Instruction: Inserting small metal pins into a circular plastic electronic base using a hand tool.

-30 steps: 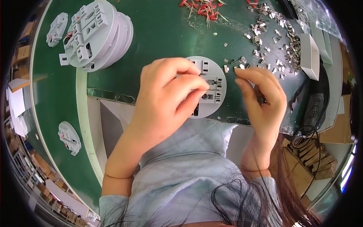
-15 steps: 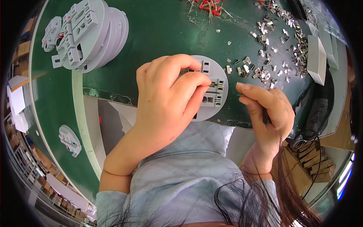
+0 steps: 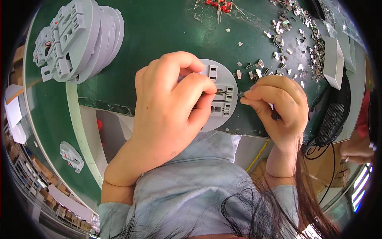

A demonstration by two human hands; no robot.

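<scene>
A round light-grey plastic base with raised slotted blocks lies near the table's front edge. My left hand covers its left side, thumb and forefinger pinched together at a slot in the middle block. A thin metallic piece shows in that slot at the fingertips; what the fingers themselves grip is hidden. Just right of the base, my right hand pinches a small metal clip between thumb and forefinger, its end pointing at the base. A dark rounded object shows inside the curled right fingers.
Many loose metal clips spread over the right of the green table. Red components with wire leads lie at the far edge. Grey bases stand stacked at left, one small grey part below. Another person's hand shows far right.
My right hand has come left to the base's edge, and a metal clip now shows at its fingertips. The left hand stays pinched over the base. The view has shifted slightly.
</scene>
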